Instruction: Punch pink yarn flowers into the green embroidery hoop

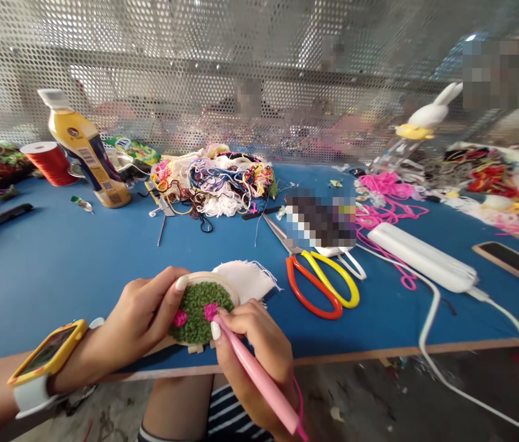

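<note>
My left hand (142,322) grips a small wooden embroidery hoop (216,280) at the table's front edge. The hoop holds white cloth stitched with green yarn (199,307) and two pink tufts. My right hand (254,350) holds a pink punch needle (259,377), its tip pressed into one pink tuft near the hoop's middle. White cloth (245,277) sticks out behind the hoop. A yellow smartwatch (48,353) sits on my left wrist.
Orange and yellow scissors (321,285) lie right of the hoop on the blue table (57,264). A white power bank (425,258) with cable, a yarn tangle (216,181), a yellow bottle (87,150), a red spool (50,162) and pink yarn (386,196) lie behind. A perforated screen (259,67) backs the table.
</note>
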Demonstrator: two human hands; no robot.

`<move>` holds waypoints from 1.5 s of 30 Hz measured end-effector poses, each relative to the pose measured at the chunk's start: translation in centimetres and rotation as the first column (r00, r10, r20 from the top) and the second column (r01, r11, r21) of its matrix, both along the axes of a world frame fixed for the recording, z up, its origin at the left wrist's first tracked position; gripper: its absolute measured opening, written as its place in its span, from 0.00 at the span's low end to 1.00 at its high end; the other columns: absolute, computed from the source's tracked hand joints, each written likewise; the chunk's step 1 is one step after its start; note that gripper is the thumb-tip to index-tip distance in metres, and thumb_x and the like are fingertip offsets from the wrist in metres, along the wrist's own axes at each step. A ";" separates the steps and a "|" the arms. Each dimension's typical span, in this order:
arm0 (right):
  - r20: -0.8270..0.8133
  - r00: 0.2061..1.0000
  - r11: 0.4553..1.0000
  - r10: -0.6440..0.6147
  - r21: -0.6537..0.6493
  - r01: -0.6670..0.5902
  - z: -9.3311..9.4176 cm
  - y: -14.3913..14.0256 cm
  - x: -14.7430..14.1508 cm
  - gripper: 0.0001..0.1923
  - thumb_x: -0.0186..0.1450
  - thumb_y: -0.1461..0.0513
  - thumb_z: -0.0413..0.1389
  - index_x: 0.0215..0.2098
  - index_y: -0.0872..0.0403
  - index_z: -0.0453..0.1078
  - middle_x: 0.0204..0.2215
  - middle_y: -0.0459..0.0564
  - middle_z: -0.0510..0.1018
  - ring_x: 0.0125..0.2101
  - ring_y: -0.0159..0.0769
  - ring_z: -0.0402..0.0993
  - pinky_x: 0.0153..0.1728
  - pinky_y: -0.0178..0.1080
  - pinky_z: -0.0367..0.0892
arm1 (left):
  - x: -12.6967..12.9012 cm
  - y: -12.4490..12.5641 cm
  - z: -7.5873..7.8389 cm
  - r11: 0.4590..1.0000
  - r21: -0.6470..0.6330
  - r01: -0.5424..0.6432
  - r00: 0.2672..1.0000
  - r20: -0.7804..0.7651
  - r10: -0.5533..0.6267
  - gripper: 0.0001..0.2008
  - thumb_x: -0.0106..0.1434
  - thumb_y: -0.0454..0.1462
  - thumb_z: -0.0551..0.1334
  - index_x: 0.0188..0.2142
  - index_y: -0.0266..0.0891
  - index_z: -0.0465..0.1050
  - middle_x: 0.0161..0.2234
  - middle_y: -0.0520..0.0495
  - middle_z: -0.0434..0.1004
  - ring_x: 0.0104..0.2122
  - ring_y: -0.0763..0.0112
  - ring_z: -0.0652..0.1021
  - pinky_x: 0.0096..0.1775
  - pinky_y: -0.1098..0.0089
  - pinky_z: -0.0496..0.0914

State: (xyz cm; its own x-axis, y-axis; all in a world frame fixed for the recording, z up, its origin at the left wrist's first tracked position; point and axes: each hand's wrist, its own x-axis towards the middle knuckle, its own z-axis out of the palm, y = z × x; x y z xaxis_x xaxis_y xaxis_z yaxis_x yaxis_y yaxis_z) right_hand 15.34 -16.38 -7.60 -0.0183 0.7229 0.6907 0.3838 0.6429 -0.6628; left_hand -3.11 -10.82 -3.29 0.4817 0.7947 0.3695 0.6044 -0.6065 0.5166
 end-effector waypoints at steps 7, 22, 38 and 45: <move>-0.043 0.999 0.999 -0.019 0.029 0.021 -0.4 0.1 -0.1 0.11 0.63 0.72 0.55 0.41 0.53 0.68 0.30 0.49 0.76 0.30 0.34 0.71 0.34 0.40 0.71 | 0.1 0.2 0.0 0.999 0.043 0.004 1.000 -0.008 -0.004 0.10 0.69 0.33 0.49 0.38 0.39 0.69 0.18 0.57 0.69 0.15 0.80 0.68 0.19 0.80 0.63; -0.207 0.978 0.989 -0.025 -0.149 -0.007 -0.5 -0.7 0.3 0.05 0.66 0.69 0.52 0.35 0.52 0.67 0.32 0.48 0.76 0.33 0.33 0.75 0.35 0.36 0.70 | 0.5 1.0 -0.2 0.996 -0.077 -0.040 0.997 0.066 0.045 0.14 0.71 0.36 0.49 0.27 0.39 0.61 0.18 0.59 0.58 0.18 0.81 0.60 0.21 0.79 0.57; -0.178 0.983 0.998 -0.047 -0.048 0.039 -0.6 -0.7 0.0 0.07 0.64 0.71 0.51 0.36 0.53 0.66 0.32 0.49 0.75 0.33 0.34 0.73 0.34 0.38 0.69 | 0.5 1.1 -0.7 0.998 -0.056 -0.008 0.995 0.101 0.014 0.15 0.72 0.36 0.49 0.26 0.39 0.58 0.18 0.60 0.55 0.18 0.82 0.58 0.22 0.79 0.56; -0.165 0.984 0.997 -0.070 -0.035 0.065 -0.8 -0.6 0.0 0.08 0.63 0.73 0.52 0.34 0.54 0.64 0.32 0.48 0.74 0.32 0.31 0.71 0.34 0.36 0.69 | 0.5 1.3 -0.6 0.998 -0.054 -0.014 0.994 0.104 0.020 0.16 0.72 0.36 0.49 0.26 0.39 0.57 0.19 0.60 0.55 0.18 0.82 0.58 0.21 0.79 0.55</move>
State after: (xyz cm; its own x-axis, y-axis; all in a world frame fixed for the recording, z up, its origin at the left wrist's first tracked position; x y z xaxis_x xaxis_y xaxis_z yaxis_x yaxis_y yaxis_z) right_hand 15.32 -17.01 -8.43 0.1441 0.7384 0.6588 0.3086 0.5991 -0.7389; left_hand -2.57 -9.55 -3.88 0.4291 0.8222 0.3741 0.5557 -0.5668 0.6082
